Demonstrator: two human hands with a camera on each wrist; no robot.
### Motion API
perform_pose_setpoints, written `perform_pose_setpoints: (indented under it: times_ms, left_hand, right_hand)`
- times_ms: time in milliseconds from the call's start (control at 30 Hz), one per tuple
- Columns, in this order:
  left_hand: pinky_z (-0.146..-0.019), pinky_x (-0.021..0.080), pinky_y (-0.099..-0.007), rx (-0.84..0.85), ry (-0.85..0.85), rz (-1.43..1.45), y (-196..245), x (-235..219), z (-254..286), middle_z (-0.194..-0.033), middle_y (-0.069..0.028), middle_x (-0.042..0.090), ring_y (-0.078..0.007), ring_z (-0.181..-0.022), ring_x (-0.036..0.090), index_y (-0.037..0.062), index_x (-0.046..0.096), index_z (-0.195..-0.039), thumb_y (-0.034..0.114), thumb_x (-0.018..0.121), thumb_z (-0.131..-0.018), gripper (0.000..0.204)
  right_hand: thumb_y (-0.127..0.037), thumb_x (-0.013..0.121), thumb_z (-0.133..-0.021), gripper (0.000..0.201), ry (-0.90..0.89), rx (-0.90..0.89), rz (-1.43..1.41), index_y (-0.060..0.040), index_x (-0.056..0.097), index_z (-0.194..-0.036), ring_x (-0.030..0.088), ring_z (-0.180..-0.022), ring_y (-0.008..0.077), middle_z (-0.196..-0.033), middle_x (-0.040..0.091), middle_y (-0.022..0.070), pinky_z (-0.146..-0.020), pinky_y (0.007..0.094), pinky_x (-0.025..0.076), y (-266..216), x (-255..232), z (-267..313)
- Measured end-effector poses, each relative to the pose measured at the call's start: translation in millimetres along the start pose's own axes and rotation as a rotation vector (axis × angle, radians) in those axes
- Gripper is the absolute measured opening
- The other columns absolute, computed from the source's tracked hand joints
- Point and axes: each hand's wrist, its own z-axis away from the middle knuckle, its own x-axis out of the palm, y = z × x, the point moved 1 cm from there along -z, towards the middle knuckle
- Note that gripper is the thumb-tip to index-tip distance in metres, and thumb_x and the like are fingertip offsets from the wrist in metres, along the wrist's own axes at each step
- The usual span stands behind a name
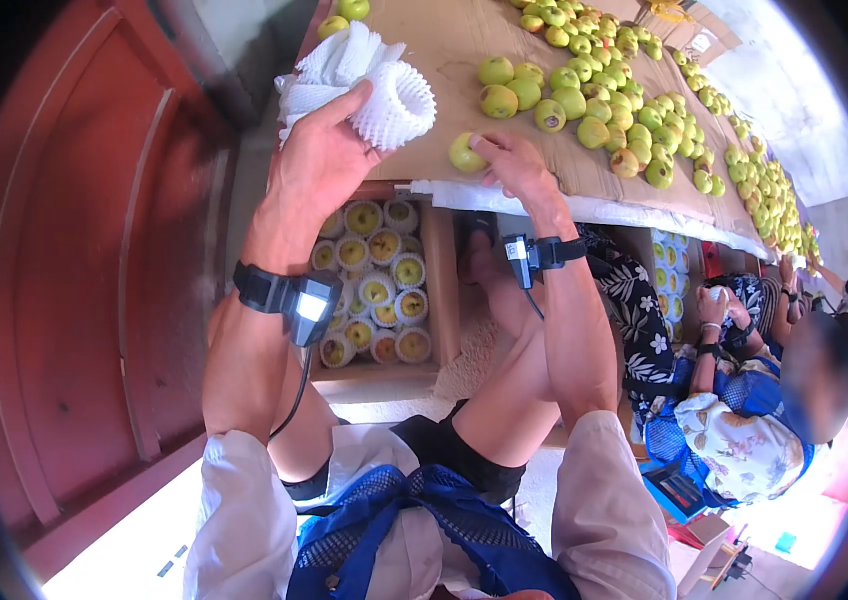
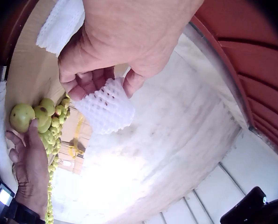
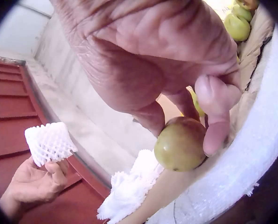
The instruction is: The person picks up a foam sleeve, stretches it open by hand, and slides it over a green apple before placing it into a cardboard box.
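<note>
My left hand (image 1: 320, 152) pinches a white foam net sleeve (image 1: 399, 105) between thumb and fingers, its round mouth standing wide. In the left wrist view the sleeve (image 2: 108, 109) hangs from the fingertips with nothing visible inside. A yellow-green apple (image 1: 464, 153) is in the grasp of my right hand (image 1: 518, 166), close over the table's near edge. The right wrist view shows the fingers curled about this apple (image 3: 180, 143), which has a reddish-brown blush on top. More foam sleeves (image 1: 336, 58) lie stacked just beyond my left hand.
Loose green apples (image 1: 599, 100) spread across the cardboard-covered table (image 1: 434, 45) to the right. Below the edge, an open box (image 1: 441, 300) holds sleeved apples in rows. A red panelled door (image 1: 84, 250) borders the left. Another person (image 1: 734, 400) sits at the right.
</note>
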Motion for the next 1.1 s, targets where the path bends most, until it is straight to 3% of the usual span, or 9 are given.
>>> perform_pose_setpoints:
  times_ms: [133, 233, 333, 433, 533, 833, 1033, 1100]
  left_hand:
    - [-0.115, 0.039, -0.0492, -0.019, -0.006, -0.009, -5.0, 5.6, -1.4, -0.145, -0.0110, 0.053, -0.0274, -0.136, 0.049, 0.0063, 0.045, -0.148, 0.014, 0.059, -0.101, 0.049]
    - [-0.114, 0.040, -0.0503, -0.064, -0.004, 0.026, -10.3, 11.7, -2.1, -0.143, -0.0116, 0.054, -0.0283, -0.135, 0.049, 0.0043, 0.046, -0.146, 0.013, 0.060, -0.100, 0.049]
    - [-0.114, 0.040, -0.0519, -0.106, -0.082, 0.084, -17.9, 17.1, -1.9, -0.141, -0.0137, 0.055, -0.0296, -0.133, 0.051, 0.0014, 0.046, -0.144, 0.012, 0.061, -0.099, 0.048]
    - [-0.114, 0.040, -0.0529, -0.148, -0.144, 0.086, -21.8, 23.5, -0.4, -0.139, -0.0159, 0.055, -0.0311, -0.132, 0.051, -0.0007, 0.047, -0.142, 0.012, 0.062, -0.098, 0.048]
    - [-0.114, 0.040, -0.0526, -0.177, -0.185, 0.048, -23.0, 19.2, -4.0, -0.138, -0.0164, 0.055, -0.0314, -0.131, 0.052, -0.0005, 0.047, -0.141, 0.013, 0.063, -0.097, 0.049]
    - [-0.113, 0.040, -0.0501, -0.234, -0.255, -0.052, -30.4, 12.1, -14.1, -0.138, -0.0134, 0.057, -0.0288, -0.130, 0.052, 0.0011, 0.048, -0.142, 0.018, 0.064, -0.097, 0.051]
    - [-0.108, 0.043, -0.0440, -0.179, -0.254, -0.119, -37.3, 12.9, -20.8, -0.127, -0.0110, 0.060, -0.0237, -0.115, 0.056, -0.0015, 0.051, -0.139, 0.021, 0.060, -0.098, 0.047]
    - [-0.105, 0.044, -0.0425, -0.175, -0.276, -0.151, -35.7, 13.3, -24.5, -0.124, -0.0106, 0.060, -0.0225, -0.112, 0.056, -0.0019, 0.052, -0.138, 0.020, 0.060, -0.098, 0.046]
  right_hand:
    - [-0.040, 0.065, -0.097, 0.047, 0.058, -0.011, -0.012, 0.0021, 0.071, -0.117, 0.069, -0.072, 0.0184, -0.092, 0.072, 0.0120, -0.063, 0.0328, 0.052, -4.4, -4.6, 3.9]
    - [-0.038, 0.064, -0.098, 0.044, 0.473, -0.245, 0.081, 0.0030, 0.072, -0.110, 0.067, -0.075, 0.0162, -0.089, 0.072, 0.0096, -0.069, 0.0315, 0.051, -19.7, -7.4, 16.1]
    - [-0.041, 0.061, -0.101, 0.043, 0.083, -0.306, -0.425, -0.0009, 0.071, -0.113, 0.060, -0.083, 0.0125, -0.098, 0.071, 0.0039, -0.071, 0.0294, 0.047, -49.2, -4.1, 44.1]
    - [-0.046, 0.057, -0.104, 0.043, -0.324, -0.129, -1.002, -0.0069, 0.066, -0.120, 0.054, -0.087, 0.0109, -0.107, 0.066, -0.0001, -0.068, 0.0274, 0.042, -56.3, 10.4, 49.2]
    - [-0.050, 0.053, -0.105, 0.044, -0.475, -0.183, -1.096, -0.0108, 0.061, -0.124, 0.051, -0.094, 0.0102, -0.112, 0.062, -0.0005, -0.065, 0.0264, 0.039, -53.4, 10.9, 44.4]
    - [-0.031, 0.063, -0.102, 0.030, -0.549, -0.178, -1.286, -0.0069, 0.059, -0.120, 0.054, -0.094, 0.0128, -0.109, 0.062, 0.0021, -0.063, 0.0260, 0.041, -44.0, -4.5, 39.6]
    - [-0.031, 0.060, -0.103, 0.029, -0.491, -0.127, -1.371, -0.0069, 0.058, -0.120, 0.055, -0.090, 0.0131, -0.108, 0.063, 0.0031, -0.057, 0.0247, 0.040, -45.2, -7.7, 41.9]
    - [-0.035, 0.057, -0.104, 0.031, -0.550, -0.105, -1.259, -0.0075, 0.058, -0.120, 0.056, -0.086, 0.0114, -0.106, 0.063, 0.0021, -0.054, 0.0236, 0.038, -44.6, -11.7, 43.1]
